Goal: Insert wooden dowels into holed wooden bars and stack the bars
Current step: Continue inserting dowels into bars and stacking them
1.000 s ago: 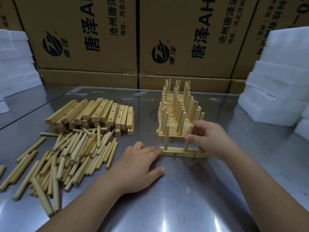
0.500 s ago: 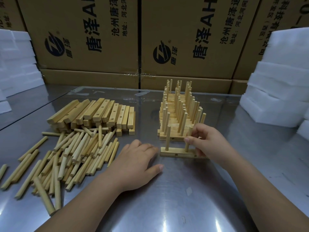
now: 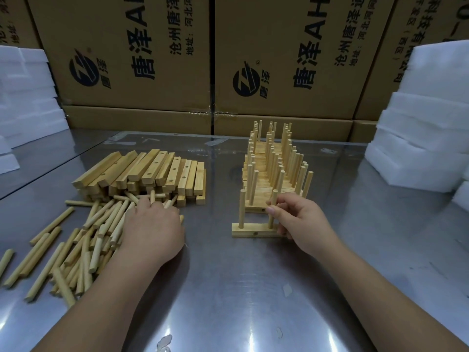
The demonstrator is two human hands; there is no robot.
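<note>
A short holed wooden bar (image 3: pixel 253 230) lies on the steel table with two dowels standing upright in it. My right hand (image 3: pixel 299 219) pinches the right dowel (image 3: pixel 273 199) and covers the bar's right end. Behind it stands a stack of finished bars (image 3: pixel 272 171) with several upright dowels. My left hand (image 3: pixel 154 229) rests palm down on the pile of loose dowels (image 3: pixel 83 240), fingertips among the dowels at the pile's far edge; whether it holds one is hidden. A heap of empty holed bars (image 3: pixel 152 174) lies beyond that pile.
Large cardboard boxes (image 3: pixel 279 59) wall off the back of the steel table (image 3: pixel 253 301). White foam blocks are stacked at the right (image 3: pixel 426 118) and at the left (image 3: pixel 25 92). A stray dowel (image 3: pixel 6 260) lies at the far left edge.
My left hand has moved left from beside the bar onto the loose dowel pile. My right hand stays on the right dowel of the bar.
</note>
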